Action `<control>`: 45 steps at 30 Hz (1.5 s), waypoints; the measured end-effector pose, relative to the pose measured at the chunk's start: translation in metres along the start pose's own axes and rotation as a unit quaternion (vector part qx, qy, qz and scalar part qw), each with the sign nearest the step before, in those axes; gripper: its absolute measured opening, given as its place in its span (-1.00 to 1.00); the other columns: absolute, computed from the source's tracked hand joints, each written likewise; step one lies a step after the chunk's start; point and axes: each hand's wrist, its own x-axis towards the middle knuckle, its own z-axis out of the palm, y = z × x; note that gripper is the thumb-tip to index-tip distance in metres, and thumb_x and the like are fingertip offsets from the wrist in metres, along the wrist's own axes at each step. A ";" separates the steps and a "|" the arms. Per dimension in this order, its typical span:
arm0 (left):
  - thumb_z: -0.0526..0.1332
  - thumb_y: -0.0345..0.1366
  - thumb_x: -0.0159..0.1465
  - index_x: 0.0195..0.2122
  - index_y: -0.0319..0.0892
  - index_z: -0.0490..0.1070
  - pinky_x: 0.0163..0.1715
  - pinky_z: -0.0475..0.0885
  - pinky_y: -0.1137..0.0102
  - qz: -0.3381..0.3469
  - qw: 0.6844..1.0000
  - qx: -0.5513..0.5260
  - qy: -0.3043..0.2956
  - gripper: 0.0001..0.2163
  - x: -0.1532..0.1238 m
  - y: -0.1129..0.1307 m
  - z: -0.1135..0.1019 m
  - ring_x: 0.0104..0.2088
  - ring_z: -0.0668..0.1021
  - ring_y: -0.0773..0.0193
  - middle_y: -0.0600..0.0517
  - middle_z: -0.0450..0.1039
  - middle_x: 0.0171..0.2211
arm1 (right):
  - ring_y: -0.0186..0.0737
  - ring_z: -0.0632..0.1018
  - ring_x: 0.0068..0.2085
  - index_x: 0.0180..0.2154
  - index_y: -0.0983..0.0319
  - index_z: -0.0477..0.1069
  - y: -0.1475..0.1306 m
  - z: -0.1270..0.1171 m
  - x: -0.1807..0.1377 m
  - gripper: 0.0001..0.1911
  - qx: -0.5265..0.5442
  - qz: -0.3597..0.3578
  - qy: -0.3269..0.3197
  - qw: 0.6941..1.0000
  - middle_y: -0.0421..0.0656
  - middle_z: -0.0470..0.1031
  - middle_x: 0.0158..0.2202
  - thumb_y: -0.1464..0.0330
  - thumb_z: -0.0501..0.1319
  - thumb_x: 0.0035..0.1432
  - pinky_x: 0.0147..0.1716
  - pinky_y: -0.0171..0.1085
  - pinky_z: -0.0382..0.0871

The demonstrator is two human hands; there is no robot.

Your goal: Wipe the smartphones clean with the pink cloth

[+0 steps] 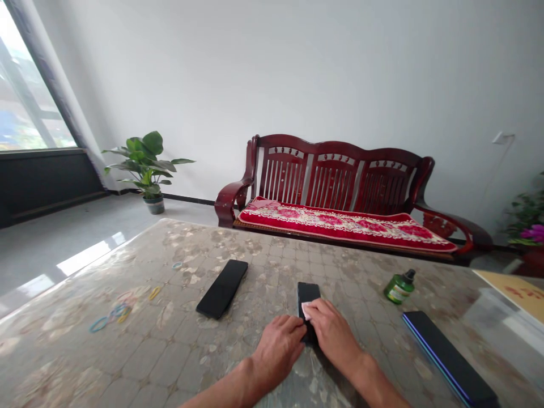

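A black phone lies flat on the patterned table in front of me. My left hand rests on the phone's near left edge, its fingers curled against it. My right hand lies over the phone's near end. Its fingertips press a small white cloth or wipe onto the screen. The near half of the phone is hidden under both hands.
A second black phone lies to the left. A long dark phone lies at the right. A small green bottle lies on its side. Coloured rubber bands are scattered at left. A red wooden bench stands behind the table.
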 end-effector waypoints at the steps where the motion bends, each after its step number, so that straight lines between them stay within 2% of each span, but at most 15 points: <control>1: 0.20 -0.38 0.29 -0.12 -0.12 0.41 -0.03 0.41 0.27 0.000 1.000 -0.001 -0.001 -0.85 0.000 0.000 0.000 -0.11 0.50 0.14 0.01 0.49 -0.07 | -0.19 0.49 -0.11 -0.12 0.13 0.50 0.000 0.000 -0.003 -0.65 0.004 -0.004 0.000 1.000 -0.13 0.50 -0.15 0.54 0.01 0.28 -0.09 -0.27 0.36; 12: 0.18 -0.39 0.30 -0.06 -0.10 0.41 0.02 0.40 0.26 0.003 1.000 -0.006 -0.003 -0.80 -0.001 -0.001 0.000 -0.07 0.50 0.14 -0.03 0.48 -0.05 | -0.17 0.47 -0.12 -0.19 0.15 0.51 0.018 0.014 0.031 -0.69 -0.041 0.021 0.034 0.998 -0.13 0.50 -0.19 0.55 0.05 0.24 -0.10 -0.26 0.35; 18: 0.21 -0.41 0.28 -0.05 -0.13 0.40 0.03 0.39 0.27 0.000 1.000 0.000 -0.008 -0.78 -0.002 0.000 0.000 -0.05 0.50 0.14 0.00 0.48 -0.02 | -0.15 0.46 -0.06 -0.09 0.14 0.49 0.018 0.018 0.024 -0.66 -0.030 0.019 0.047 0.998 -0.12 0.49 -0.10 0.55 0.03 0.26 -0.05 -0.23 0.34; 33: 0.13 -0.46 0.30 0.05 -0.09 0.34 0.10 0.34 0.23 0.009 1.000 0.002 -0.015 -0.70 -0.014 0.000 -0.007 0.03 0.46 0.14 0.00 0.41 0.09 | -0.16 0.48 -0.05 -0.06 0.14 0.48 0.006 0.019 0.014 -0.63 -0.019 0.042 0.070 0.996 -0.10 0.50 -0.09 0.55 0.02 0.25 0.00 -0.20 0.36; 45: 0.10 -0.48 0.31 0.05 -0.06 0.35 0.06 0.38 0.21 0.022 1.000 0.018 -0.006 -0.68 -0.015 0.001 -0.010 0.01 0.47 0.11 -0.02 0.40 0.09 | -0.18 0.48 -0.03 -0.02 0.16 0.47 0.004 0.020 0.008 -0.65 -0.031 0.040 0.073 0.996 -0.11 0.50 -0.08 0.53 0.02 0.30 0.01 -0.25 0.35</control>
